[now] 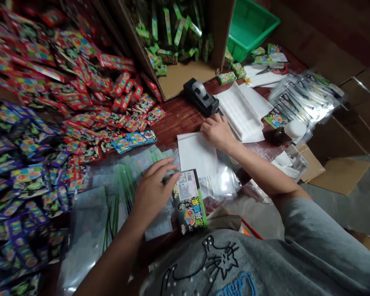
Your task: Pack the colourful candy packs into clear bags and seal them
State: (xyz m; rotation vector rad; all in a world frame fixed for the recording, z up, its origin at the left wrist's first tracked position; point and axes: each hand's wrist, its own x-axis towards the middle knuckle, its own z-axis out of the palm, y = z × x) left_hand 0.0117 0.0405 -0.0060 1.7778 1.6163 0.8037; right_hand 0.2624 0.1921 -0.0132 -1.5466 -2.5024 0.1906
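My left hand (156,187) is over the plastic bags, its fingers stretched forward and the thumb apart. Its fingertips come close to the upper left edge of a black and green printed candy card (189,201), which bears a white barcode label (187,185). Whether they touch the card, I cannot tell. My right hand (217,130) bends its fingers over the upper right corner of a white paper sheet (195,154) and appears to grip it. Clear bags with green edges (126,181) lie fanned out under and left of my left hand.
Red candy packets (89,82) and purple ones (27,181) are heaped at left. A cardboard box (185,74) of green packets stands behind. Near my right hand are a black tape dispenser (201,96), white papers (239,111), a white-capped jar (292,130), scissors (274,70) and packed bags (308,98).
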